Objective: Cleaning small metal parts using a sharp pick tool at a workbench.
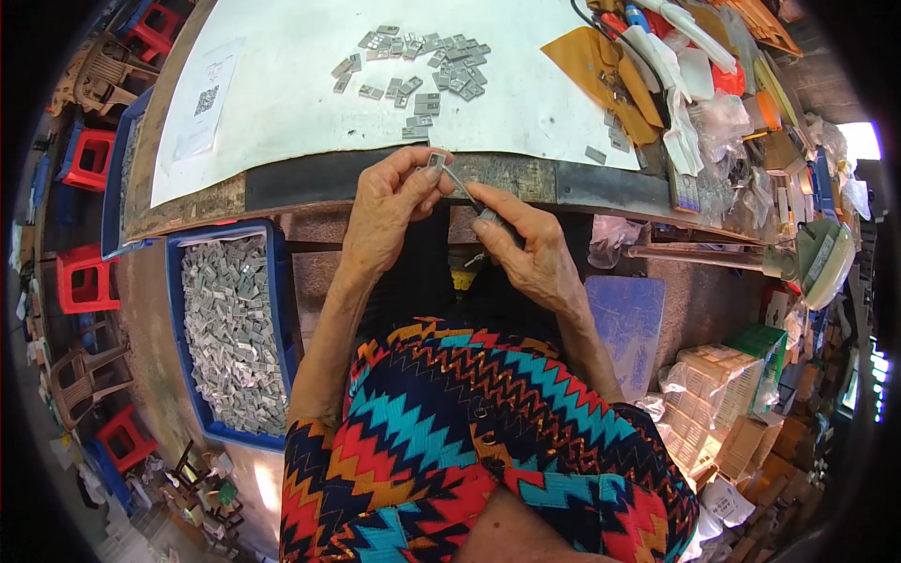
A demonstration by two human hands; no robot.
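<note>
Head view: a small grey metal piece [435, 160] is pinched in the left hand [389, 202] at the table edge [310, 178], worked with a thin tool [469, 199] clamped in the right hand [530, 249].

The tool could slip off so small a piece, which might drop into the lap. A white sheet [282, 84] carries loose pieces [418, 66] at 12 o'clock; a blue bin [230, 333] sits at 9, clutter [694, 84] at 2.
</note>
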